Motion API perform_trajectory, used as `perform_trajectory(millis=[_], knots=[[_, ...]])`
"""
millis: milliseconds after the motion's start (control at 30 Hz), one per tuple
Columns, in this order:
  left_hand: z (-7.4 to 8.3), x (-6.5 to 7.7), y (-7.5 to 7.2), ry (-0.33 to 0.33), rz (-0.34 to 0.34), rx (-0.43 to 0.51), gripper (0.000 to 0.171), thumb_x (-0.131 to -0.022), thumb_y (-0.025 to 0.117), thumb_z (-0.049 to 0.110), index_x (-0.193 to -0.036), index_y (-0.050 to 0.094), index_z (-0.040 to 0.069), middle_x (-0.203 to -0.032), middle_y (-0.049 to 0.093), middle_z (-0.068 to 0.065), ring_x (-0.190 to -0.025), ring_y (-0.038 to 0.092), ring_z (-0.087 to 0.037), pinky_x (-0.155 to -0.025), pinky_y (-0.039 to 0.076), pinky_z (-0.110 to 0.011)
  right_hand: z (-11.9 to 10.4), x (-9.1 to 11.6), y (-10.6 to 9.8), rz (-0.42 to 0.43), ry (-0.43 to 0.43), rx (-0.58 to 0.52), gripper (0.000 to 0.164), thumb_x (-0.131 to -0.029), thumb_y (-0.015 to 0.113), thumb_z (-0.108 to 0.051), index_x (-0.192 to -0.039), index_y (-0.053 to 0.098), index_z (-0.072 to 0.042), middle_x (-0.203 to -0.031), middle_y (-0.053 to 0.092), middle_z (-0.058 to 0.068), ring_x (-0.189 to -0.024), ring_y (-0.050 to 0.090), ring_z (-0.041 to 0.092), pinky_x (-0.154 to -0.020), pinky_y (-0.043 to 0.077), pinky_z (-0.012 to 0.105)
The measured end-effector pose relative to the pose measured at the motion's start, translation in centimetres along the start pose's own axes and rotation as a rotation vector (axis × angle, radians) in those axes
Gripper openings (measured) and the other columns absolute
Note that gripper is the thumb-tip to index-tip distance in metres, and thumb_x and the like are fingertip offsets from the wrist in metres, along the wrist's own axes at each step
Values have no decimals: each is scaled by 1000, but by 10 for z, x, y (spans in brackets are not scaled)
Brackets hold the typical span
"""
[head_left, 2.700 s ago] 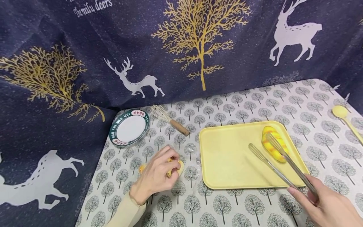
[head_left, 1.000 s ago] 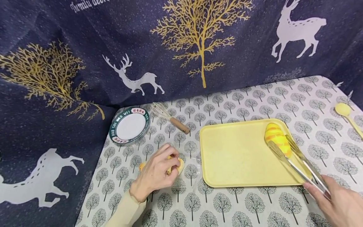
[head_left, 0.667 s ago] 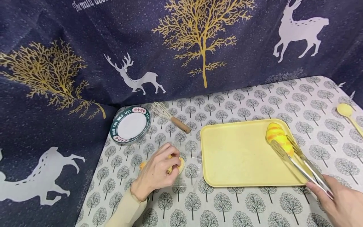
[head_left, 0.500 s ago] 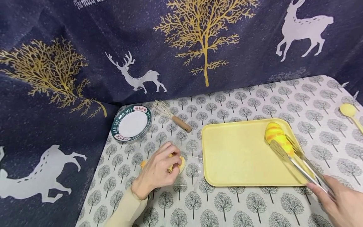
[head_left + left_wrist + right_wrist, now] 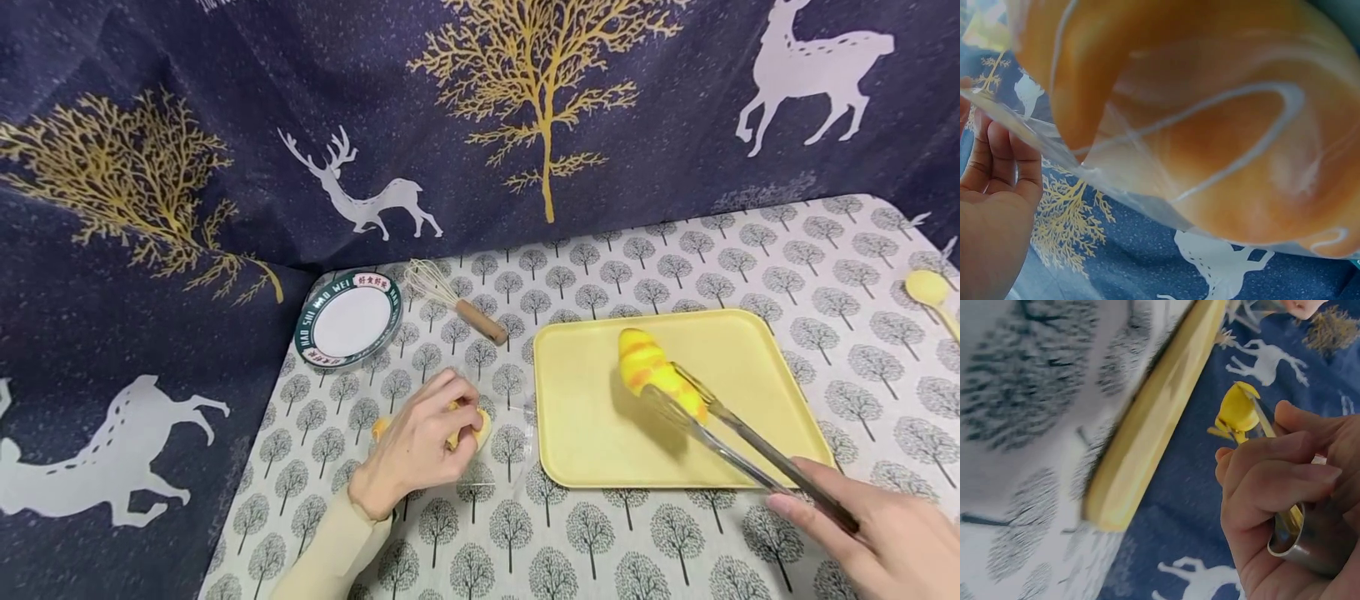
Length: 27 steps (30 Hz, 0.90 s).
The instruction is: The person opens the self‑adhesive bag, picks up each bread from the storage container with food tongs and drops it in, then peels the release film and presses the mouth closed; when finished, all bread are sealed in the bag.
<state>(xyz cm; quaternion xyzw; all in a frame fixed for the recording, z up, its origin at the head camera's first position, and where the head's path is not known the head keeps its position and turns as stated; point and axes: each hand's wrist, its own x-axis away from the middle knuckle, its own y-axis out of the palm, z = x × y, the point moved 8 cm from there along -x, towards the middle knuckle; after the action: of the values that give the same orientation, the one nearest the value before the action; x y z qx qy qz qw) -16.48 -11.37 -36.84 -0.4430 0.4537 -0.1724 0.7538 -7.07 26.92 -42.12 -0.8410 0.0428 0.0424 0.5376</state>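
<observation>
My right hand point(image 5: 877, 525) grips metal tongs point(image 5: 772, 455), whose tips clasp a yellow bread point(image 5: 648, 362) with orange stripes. The bread hangs over the yellow tray point(image 5: 585, 400), its shadow falling below it. In the right wrist view, curled fingers surround the tongs' rounded metal end point(image 5: 1322, 544), and the bread is small beyond. Left of the tray, my left hand point(image 5: 420, 437) pinches a clear plastic bag point(image 5: 1147, 203). A brown bread with white icing lines point(image 5: 1235, 187) fills much of the left wrist view, inside that plastic. From the head, the hand mostly hides this bread.
A whisk point(image 5: 480, 321) with a wooden handle lies behind the left hand. Beside it, at the back left, sits a white plate point(image 5: 352, 321) with a green rim. A yellow spoon point(image 5: 926, 287) rests at the far right. Tree-print cloth point(image 5: 555, 533) covers the table.
The tongs have closed on the striped bread, lifted it and carried it left from the tray's right side. My left hand stays at the bag. The view has shifted slightly.
</observation>
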Motion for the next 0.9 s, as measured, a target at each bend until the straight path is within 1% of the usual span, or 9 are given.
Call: perform_trajectory(millis=[100, 200, 333, 467, 600, 667, 700, 833, 900], knots=[[0, 0, 0, 7, 5, 2, 16, -67, 58, 3, -71, 65, 16, -91, 62, 2, -85, 49, -11, -73, 45, -21, -14, -2, 0, 9, -85, -22, 42, -84, 78, -38, -119, 71, -17, -57, 33, -17, -52, 25, -6, -51, 21, 20], [-1, -1, 0, 11, 7, 7, 16, -67, 58, 2, -72, 65, 15, -91, 62, 1, -85, 50, -12, -73, 45, -21, -27, -4, 5, -29, -167, -19, 35, -81, 80, -37, -114, 71, -27, -58, 31, -22, -51, 25, -7, -52, 22, 19], [-1, 0, 0, 15, 8, 9, 16, -68, 58, 2, -72, 66, 15, -91, 61, 1, -85, 50, -12, -74, 46, -21, -43, -7, 14, -134, -272, -9, 37, -82, 79, -39, -118, 67, -34, -63, 32, -25, -55, 30, -10, -55, 27, 17], [-1, 2, 0, 20, 8, 0, 16, -67, 58, 2, -72, 65, 15, -91, 61, 2, -85, 50, -12, -74, 46, -22, -59, -13, 22, -255, -377, -38, 45, -89, 72, -40, -132, 62, -28, -74, 42, -29, -64, 38, -13, -60, 33, 14], [-2, 3, 1, 14, 2, -4, 15, -67, 58, 3, -73, 65, 15, -92, 63, 0, -86, 50, -12, -75, 46, -22, -72, -25, 31, -385, -390, -59, 42, -96, 61, -47, -133, 61, -28, -75, 46, -29, -68, 42, -14, -61, 36, 16], [-3, 4, 1, 10, -3, -4, 15, -67, 58, 4, -73, 66, 15, -93, 64, -1, -87, 51, -13, -75, 47, -22, -82, -31, 31, -382, -423, -71, 38, -95, 61, -47, -128, 63, -28, -74, 46, -29, -66, 41, -13, -61, 35, 15], [-3, 4, 1, 12, -3, -2, 15, -68, 58, 4, -73, 66, 15, -93, 65, -2, -88, 52, -13, -75, 47, -22, -88, -34, 30, -366, -451, -86, 33, -95, 63, -46, -124, 64, -30, -70, 43, -29, -63, 40, -13, -60, 35, 15], [-3, 4, 1, 23, 3, 3, 15, -68, 59, 3, -74, 69, 13, -94, 66, -3, -89, 53, -13, -75, 49, -21, -107, -44, 24, -306, -543, -121, 27, -94, 66, -43, -117, 65, -30, -69, 40, -29, -61, 39, -13, -59, 36, 14], [-3, 4, 1, 33, 11, 7, 16, -67, 60, 2, -74, 69, 12, -93, 65, -3, -87, 53, -12, -74, 48, -20, -113, -50, 25, -317, -551, -145, 23, -94, 65, -43, -114, 65, -31, -66, 37, -28, -59, 37, -12, -56, 36, 14]])
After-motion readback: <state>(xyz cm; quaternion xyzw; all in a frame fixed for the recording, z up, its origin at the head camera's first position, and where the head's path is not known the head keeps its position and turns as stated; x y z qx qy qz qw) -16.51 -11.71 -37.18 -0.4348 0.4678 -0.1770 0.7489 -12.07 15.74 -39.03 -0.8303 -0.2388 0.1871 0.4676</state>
